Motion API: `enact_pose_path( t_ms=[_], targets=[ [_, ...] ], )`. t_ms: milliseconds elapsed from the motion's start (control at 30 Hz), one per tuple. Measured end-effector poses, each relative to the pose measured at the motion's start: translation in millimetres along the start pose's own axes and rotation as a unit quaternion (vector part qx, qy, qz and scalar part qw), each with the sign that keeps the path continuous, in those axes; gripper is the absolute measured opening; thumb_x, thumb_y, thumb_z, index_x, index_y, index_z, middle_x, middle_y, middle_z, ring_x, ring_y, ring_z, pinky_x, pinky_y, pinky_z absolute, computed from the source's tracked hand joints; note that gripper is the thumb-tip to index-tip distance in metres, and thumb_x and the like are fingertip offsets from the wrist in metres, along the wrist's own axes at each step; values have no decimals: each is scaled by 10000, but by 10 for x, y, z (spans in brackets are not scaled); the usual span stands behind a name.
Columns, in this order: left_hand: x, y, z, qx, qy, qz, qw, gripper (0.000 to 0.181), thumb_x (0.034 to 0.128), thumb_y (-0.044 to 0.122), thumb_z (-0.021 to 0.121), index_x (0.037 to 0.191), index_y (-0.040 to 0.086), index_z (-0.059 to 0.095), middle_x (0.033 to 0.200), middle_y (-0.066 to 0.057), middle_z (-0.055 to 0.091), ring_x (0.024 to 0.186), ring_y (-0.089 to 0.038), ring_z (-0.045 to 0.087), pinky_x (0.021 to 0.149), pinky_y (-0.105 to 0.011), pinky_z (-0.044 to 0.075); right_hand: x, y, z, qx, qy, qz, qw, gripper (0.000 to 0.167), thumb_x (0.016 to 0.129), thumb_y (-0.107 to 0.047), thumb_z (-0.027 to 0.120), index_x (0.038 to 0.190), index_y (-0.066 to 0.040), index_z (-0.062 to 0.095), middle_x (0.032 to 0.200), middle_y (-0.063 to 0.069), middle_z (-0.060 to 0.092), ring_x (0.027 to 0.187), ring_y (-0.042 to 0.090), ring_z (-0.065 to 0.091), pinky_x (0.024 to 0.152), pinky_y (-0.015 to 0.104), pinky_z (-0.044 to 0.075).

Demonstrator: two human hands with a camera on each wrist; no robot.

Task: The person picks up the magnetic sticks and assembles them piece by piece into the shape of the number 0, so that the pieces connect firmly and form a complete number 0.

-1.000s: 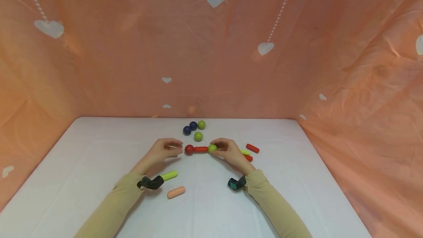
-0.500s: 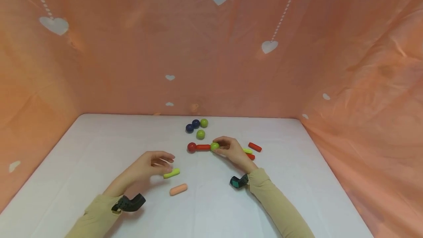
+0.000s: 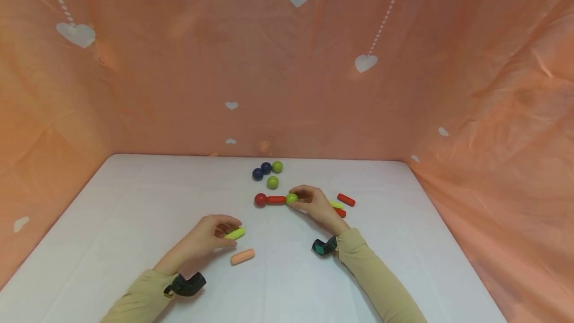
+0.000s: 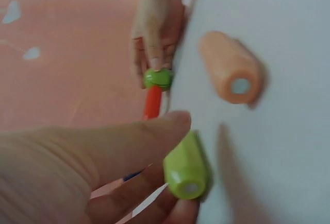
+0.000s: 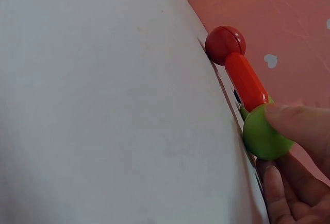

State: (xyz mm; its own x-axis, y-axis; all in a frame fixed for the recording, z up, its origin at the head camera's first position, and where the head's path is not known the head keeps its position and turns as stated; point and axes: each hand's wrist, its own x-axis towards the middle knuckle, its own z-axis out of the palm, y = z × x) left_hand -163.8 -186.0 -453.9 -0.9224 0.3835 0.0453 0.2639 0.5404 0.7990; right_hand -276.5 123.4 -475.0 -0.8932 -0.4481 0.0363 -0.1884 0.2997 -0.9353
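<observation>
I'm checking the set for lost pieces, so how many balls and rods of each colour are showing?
Dark blue balls: 2
Green balls: 3
Red ball: 1
Red rods: 3
Yellow-green rods: 2
Peach rod: 1
Total: 12

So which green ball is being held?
The green ball touching a red rod, pinched by the right hand; the other two lie farther back, unheld.

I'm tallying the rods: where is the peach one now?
In the head view, the peach rod lies on the white table, left of centre, just nearer the camera than the yellow-green rod by the left hand.
</observation>
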Motion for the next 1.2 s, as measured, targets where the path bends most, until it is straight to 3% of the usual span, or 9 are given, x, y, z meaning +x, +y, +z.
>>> enact_pose_path(
  t_ms=[200, 367, 533, 733, 833, 1000, 1100, 1200],
  targets=[
    [45, 63, 92, 592, 241, -115, 9979, 341, 773, 2, 765, 1101, 22, 674, 923, 15, 629, 810, -144, 541, 688, -271, 490, 3, 3, -5, 1, -25, 4, 10000, 359, 853, -160, 741, 1194, -112, 640, 1154, 28, 622, 991, 210, 602, 878, 300, 513],
    [81, 138, 100, 682, 276, -303, 9968, 320, 769, -34, 738, 1078, 29, 685, 896, 12, 625, 778, -150, 526, 686, -299, 490, 13, 19, -2, -18, -11, 3, 10000, 365, 859, -158, 734, 1206, -102, 635, 1161, 36, 619, 994, 214, 598, 879, 302, 511],
    [133, 120, 110, 246, 244, -470, 9983, 322, 791, -3, 733, 1103, 59, 681, 945, 10, 630, 824, -162, 540, 719, -311, 498, -2, -17, 1, -45, -76, 0, 10000, 372, 874, -112, 710, 1228, -52, 613, 1179, 79, 613, 1003, 241, 591, 877, 310, 511],
    [229, 38, 116, -773, 411, -682, 9938, 319, 822, 83, 741, 1128, 29, 665, 950, -29, 635, 852, -178, 574, 714, -303, 510, -112, -265, 6, -121, -122, -41, 9998, 354, 888, -79, 685, 1224, -4, 601, 1166, 106, 613, 989, 240, 594, 865, 299, 515],
    [279, 51, 126, -1487, 510, -1096, 9815, 339, 832, 93, 729, 1147, 0, 648, 955, -62, 644, 850, -180, 600, 716, -301, 531, -135, -311, 6, -143, -143, -53, 9998, 351, 889, -79, 684, 1221, 0, 601, 1160, 107, 614, 983, 242, 594, 860, 302, 516],
    [398, 132, 159, -2522, 633, -1841, 9479, 359, 864, 85, 697, 1187, -42, 605, 1032, -122, 646, 891, -199, 632, 787, -326, 556, -132, -321, -9, -139, -138, -6, 9998, 368, 886, -90, 691, 1230, -4, 597, 1167, 105, 608, 997, 253, 589, 873, 300, 514],
    [446, 174, 181, -2785, 760, -2158, 9328, 370, 871, 90, 695, 1196, -53, 591, 1067, -138, 637, 909, -201, 636, 800, -333, 555, -102, -272, -18, -112, -135, 1, 9998, 366, 889, -93, 688, 1232, -6, 595, 1175, 114, 606, 1002, 255, 584, 874, 300, 511],
    [480, 179, 216, -2896, 837, -2356, 9239, 376, 867, 91, 701, 1193, -58, 589, 1088, -156, 624, 915, -200, 638, 797, -333, 556, -48, -144, -20, -78, -95, 11, 9999, 364, 879, -124, 707, 1222, -45, 613, 1167, 95, 615, 995, 241, 586, 867, 302, 510]
  ],
)
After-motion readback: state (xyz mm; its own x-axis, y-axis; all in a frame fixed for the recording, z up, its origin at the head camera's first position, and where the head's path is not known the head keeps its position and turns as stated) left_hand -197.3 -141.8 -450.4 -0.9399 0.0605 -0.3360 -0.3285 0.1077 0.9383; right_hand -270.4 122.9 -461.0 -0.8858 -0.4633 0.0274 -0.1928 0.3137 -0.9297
